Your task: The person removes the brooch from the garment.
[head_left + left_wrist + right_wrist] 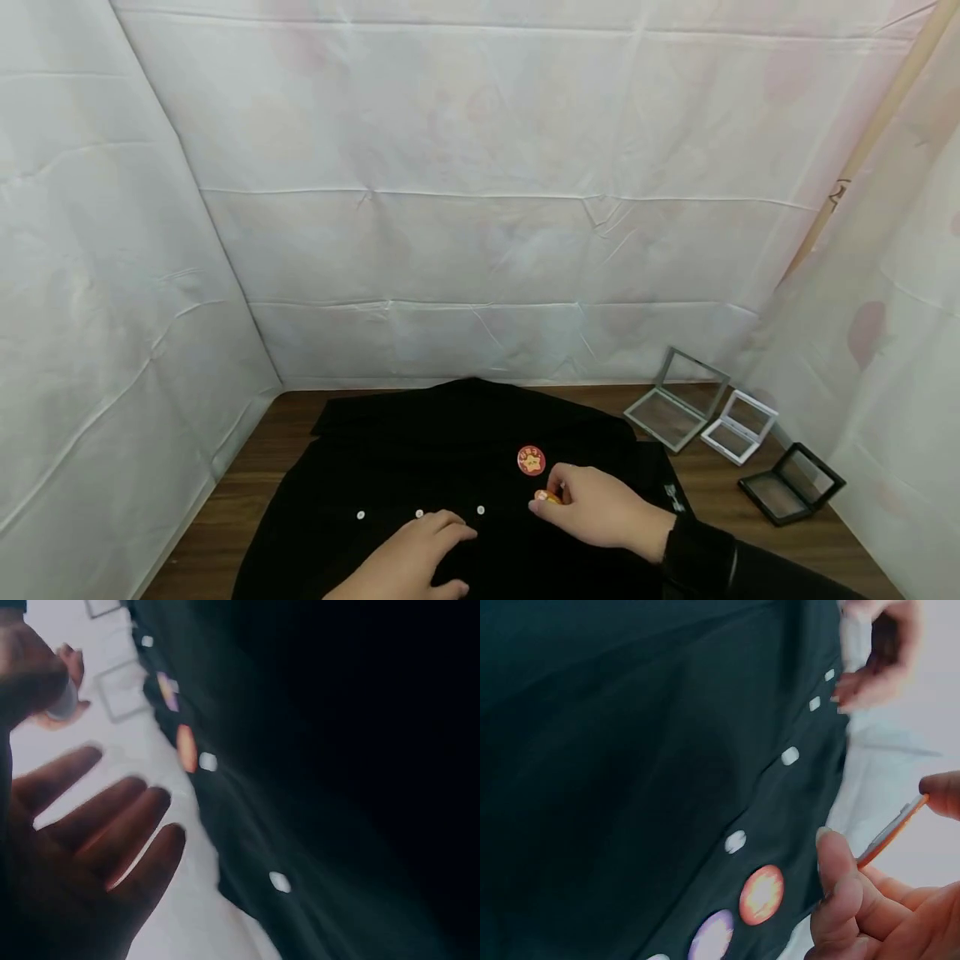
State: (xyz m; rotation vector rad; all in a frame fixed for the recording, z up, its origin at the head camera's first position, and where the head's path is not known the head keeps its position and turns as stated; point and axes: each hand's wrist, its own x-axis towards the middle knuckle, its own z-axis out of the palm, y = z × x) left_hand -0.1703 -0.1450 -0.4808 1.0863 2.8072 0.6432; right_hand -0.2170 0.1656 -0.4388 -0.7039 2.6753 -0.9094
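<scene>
A black shirt (420,467) with white buttons (419,513) lies spread on a wooden table (247,475). A round red-orange badge (530,460) sits on its front. My right hand (551,497) pinches a small orange badge (547,497) just below it. The right wrist view shows that held orange badge (892,832) edge-on between thumb and finger, apart from the cloth, with an orange badge (762,894) and a purple badge (711,936) on the shirt (630,750). My left hand (442,533) rests flat on the shirt near the buttons, its fingers (112,825) straight.
Three hinged display cases stand open at the table's right back: a clear one (678,398), a white one (740,427) and a black one (791,483). White sheeting (480,208) walls the table on three sides.
</scene>
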